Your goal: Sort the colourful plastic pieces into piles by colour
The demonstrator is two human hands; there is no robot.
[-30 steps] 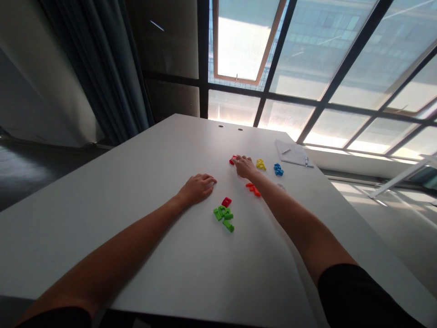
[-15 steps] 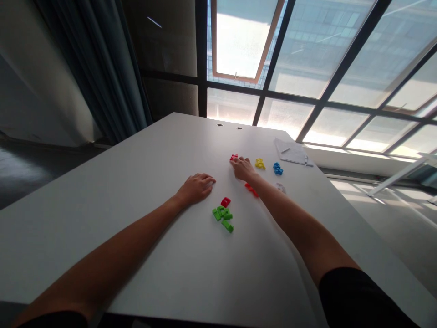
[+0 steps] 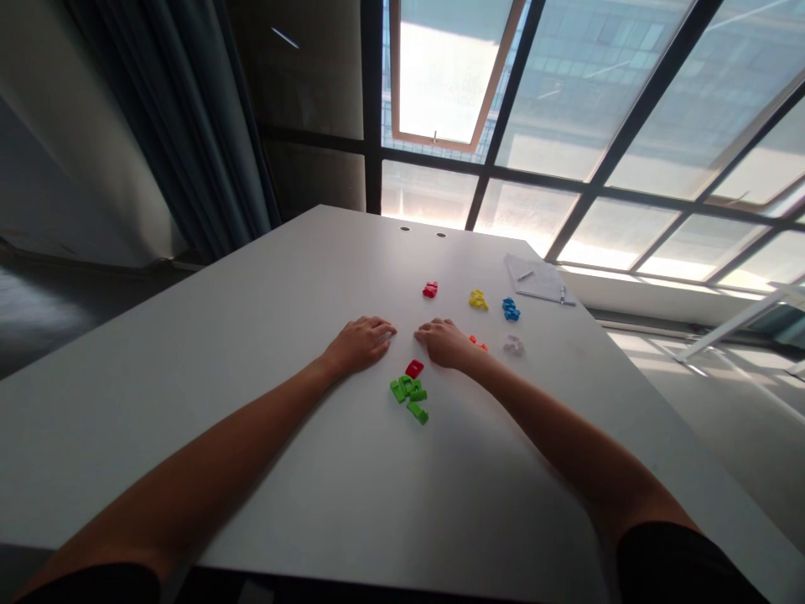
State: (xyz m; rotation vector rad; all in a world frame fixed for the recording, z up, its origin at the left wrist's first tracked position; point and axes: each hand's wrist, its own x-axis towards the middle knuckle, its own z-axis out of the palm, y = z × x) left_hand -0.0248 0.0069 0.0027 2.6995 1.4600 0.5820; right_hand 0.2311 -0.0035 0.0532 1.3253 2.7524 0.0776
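Observation:
My left hand (image 3: pixel 361 344) lies palm down on the white table (image 3: pixel 251 352), fingers loosely stretched, with nothing visible in it. Just right of it, my right hand (image 3: pixel 444 342) rests palm down, its fingers lightly bent and apart from any piece I can see. A single red plastic piece (image 3: pixel 414 369) lies between and nearer than the hands, beside a cluster of green plastic pieces (image 3: pixel 407 389). Beyond the right hand sits a small red pile (image 3: pixel 430 289). Orange pieces (image 3: pixel 478 343) are partly hidden behind my right wrist.
Farther right are piles of yellow pieces (image 3: pixel 478 299), blue pieces (image 3: pixel 511 309) and whitish clear pieces (image 3: pixel 513 345). A sheet of paper (image 3: pixel 537 281) with pens lies near the table's right edge. Windows stand behind the table, a dark curtain (image 3: pixel 182 126) at left.
My right hand has drawn back toward me from the far red pile, uncovering that pile and the clear pieces. My left hand has stayed in place.

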